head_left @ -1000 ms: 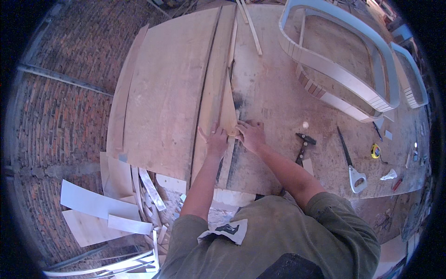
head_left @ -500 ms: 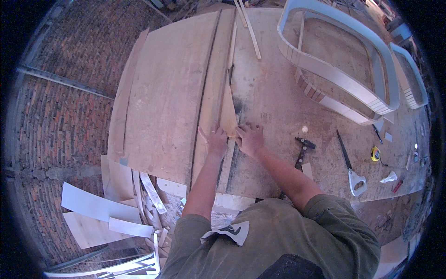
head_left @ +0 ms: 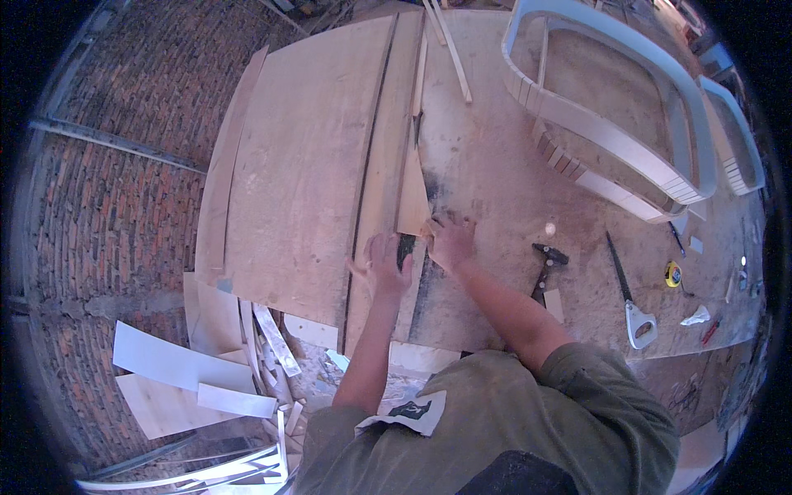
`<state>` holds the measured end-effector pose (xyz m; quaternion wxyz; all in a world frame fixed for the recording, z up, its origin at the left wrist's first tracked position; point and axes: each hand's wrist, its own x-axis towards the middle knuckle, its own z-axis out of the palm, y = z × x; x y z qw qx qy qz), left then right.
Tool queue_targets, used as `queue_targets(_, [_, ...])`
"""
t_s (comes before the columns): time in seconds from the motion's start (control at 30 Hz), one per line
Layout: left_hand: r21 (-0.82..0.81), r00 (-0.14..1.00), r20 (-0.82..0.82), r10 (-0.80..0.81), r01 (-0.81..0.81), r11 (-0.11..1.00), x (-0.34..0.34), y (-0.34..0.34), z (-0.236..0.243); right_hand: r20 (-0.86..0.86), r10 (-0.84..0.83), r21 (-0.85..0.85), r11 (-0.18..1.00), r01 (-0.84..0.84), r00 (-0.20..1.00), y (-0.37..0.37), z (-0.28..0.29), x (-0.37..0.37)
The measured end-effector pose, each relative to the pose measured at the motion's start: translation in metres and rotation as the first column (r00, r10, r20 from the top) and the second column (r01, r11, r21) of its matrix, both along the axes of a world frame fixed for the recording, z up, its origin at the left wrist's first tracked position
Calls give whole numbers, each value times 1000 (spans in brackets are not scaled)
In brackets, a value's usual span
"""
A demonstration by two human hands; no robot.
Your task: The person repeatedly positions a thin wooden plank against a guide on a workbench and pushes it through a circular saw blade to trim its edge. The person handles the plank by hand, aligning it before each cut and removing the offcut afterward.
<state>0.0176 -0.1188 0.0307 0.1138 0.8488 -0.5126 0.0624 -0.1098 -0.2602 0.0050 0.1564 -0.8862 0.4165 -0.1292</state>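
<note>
A pale tapered piece of wood (head_left: 415, 202) lies beside a long wooden strip (head_left: 381, 177) on the large wooden worktop (head_left: 297, 165). My right hand (head_left: 450, 243) is closed, its fingertips at the near right corner of the tapered piece, which they seem to pinch. On the strip rests my left hand (head_left: 384, 264), fingers apart and thumb out to the side, just left of a dark gap near the tapered piece's near end. The undersides of both hands are hidden.
To the right lie a hammer (head_left: 548, 268), a handsaw (head_left: 631, 297), a tape measure (head_left: 673, 274) and a small wood block (head_left: 553, 304). A rounded wooden frame (head_left: 602, 128) stands far right. Offcuts (head_left: 181, 359) are piled at lower left, near a brick surface (head_left: 115, 223).
My left hand has moved slightly down along the strip, away from the tapered piece, uncovering a dark gap. My right hand stays at the piece's corner. The view has shifted a little.
</note>
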Motion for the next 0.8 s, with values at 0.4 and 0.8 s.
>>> queue_targets(0.4, [189,925,-125,358,-332,924,-20,134,9,19,-74,-81,994,76,997,-20,-12,10])
queue_targets(0.8, [110,932,-139,335,-321,941,-20,137,-10,2,-69,-39,997,69,998,-41,-4,17])
